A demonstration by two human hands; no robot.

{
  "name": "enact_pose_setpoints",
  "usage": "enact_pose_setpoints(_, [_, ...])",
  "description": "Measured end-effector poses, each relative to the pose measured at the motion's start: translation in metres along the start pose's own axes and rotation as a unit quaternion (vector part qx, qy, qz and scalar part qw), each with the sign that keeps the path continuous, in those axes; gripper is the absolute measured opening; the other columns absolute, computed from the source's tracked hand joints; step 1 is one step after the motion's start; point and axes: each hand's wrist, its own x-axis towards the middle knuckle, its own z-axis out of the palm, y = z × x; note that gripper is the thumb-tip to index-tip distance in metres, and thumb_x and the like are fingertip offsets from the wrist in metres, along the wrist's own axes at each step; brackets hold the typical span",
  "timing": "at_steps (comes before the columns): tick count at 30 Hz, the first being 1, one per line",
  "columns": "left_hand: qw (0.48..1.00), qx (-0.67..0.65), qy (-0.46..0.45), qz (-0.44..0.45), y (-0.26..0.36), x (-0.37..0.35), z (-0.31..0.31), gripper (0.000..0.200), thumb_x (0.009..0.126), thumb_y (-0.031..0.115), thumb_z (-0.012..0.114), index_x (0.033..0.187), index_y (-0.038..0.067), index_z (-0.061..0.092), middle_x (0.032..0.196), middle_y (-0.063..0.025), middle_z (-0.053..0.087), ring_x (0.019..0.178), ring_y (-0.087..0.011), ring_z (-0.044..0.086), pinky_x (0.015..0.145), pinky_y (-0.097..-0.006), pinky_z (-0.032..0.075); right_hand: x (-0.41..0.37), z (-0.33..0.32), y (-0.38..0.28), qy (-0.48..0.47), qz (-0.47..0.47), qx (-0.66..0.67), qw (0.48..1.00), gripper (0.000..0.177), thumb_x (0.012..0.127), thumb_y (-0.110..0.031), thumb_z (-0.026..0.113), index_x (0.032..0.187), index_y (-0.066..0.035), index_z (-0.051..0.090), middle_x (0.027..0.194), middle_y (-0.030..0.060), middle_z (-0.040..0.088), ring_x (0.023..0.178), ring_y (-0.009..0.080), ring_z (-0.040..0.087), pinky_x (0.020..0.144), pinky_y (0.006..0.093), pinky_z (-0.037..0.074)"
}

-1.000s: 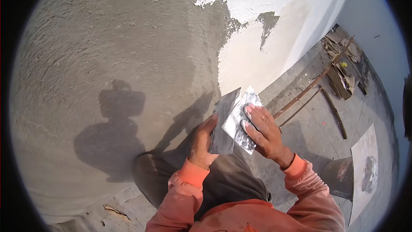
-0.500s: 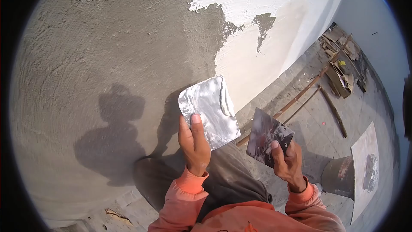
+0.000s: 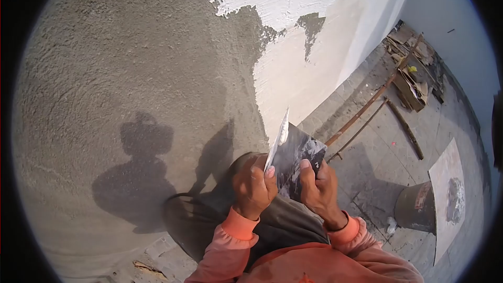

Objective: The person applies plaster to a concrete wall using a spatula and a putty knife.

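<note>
My left hand [image 3: 253,189] is closed on a thin, shiny metal putty blade [image 3: 272,152], turned nearly edge-on. A ridge of white putty [image 3: 284,132] clings near its upper end. Closed around a darker flat putty blade [image 3: 294,152], my right hand [image 3: 319,191] has its thumb on the face, which is smeared with white. The two blades meet or nearly meet in front of my knees; exact contact is hard to tell. Beyond them rises a rough grey wall [image 3: 131,63], partly coated with white putty [image 3: 309,89].
At the right, a bucket [image 3: 414,208] stands on the tiled floor beside a pale board [image 3: 445,178] bearing a grey smear. Long wooden poles [image 3: 361,109], a short stick [image 3: 405,128] and cardboard scraps [image 3: 411,89] lie farther off along the wall base.
The left blade has turned from face-on to nearly edge-on. My right hand has moved left, bringing its blade up against or close to the left one.
</note>
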Motion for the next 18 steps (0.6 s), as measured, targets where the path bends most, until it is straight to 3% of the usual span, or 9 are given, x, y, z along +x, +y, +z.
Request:
enact_pose_setpoints(8, [0.997,0.017,-0.069,0.026,-0.010,-0.010,-0.011,0.021,0.091,0.015,0.059,0.103,0.000,0.052,0.078,-0.0128,0.058,0.063,-0.0306,0.058,0.052,-0.0385,0.047,0.015,0.006,0.015,0.029,0.033,0.127,0.991,0.025,0.098,-0.023,0.050,0.091,0.000,0.059,0.065,-0.0072,0.046,0.061,0.0031,0.038,0.053,0.0244,0.034])
enact_pose_setpoints(11, [0.995,0.012,-0.101,0.011,-0.010,-0.016,-0.015,0.023,0.089,0.015,0.062,0.103,0.000,0.052,0.078,-0.0123,0.057,0.064,-0.0304,0.058,0.052,-0.0384,0.047,0.022,-0.001,0.021,0.035,0.067,0.096,0.993,0.026,0.098,-0.024,0.051,0.096,0.000,0.060,0.068,-0.0083,0.046,0.062,0.0023,0.036,0.054,0.0229,0.033])
enact_pose_setpoints(14, [0.991,0.031,-0.128,-0.002,-0.011,-0.024,-0.016,0.022,0.087,0.013,0.063,0.102,0.001,0.053,0.080,-0.0128,0.058,0.066,-0.0303,0.059,0.053,-0.0382,0.048,0.030,-0.002,0.030,0.053,0.082,0.140,0.985,0.023,0.096,-0.021,0.054,0.098,0.001,0.061,0.071,-0.0067,0.051,0.063,0.0021,0.041,0.055,0.0215,0.036])
enact_pose_setpoints(18, [0.989,0.055,-0.136,-0.035,-0.011,-0.035,-0.011,0.016,0.086,0.010,0.063,0.095,0.002,0.052,0.077,-0.0133,0.058,0.064,-0.0312,0.060,0.051,-0.0390,0.047,0.057,-0.011,0.028,0.082,0.170,0.311,0.931,0.021,0.093,-0.014,0.056,0.105,0.003,0.059,0.082,0.0002,0.060,0.066,0.0067,0.056,0.063,0.0247,0.048])
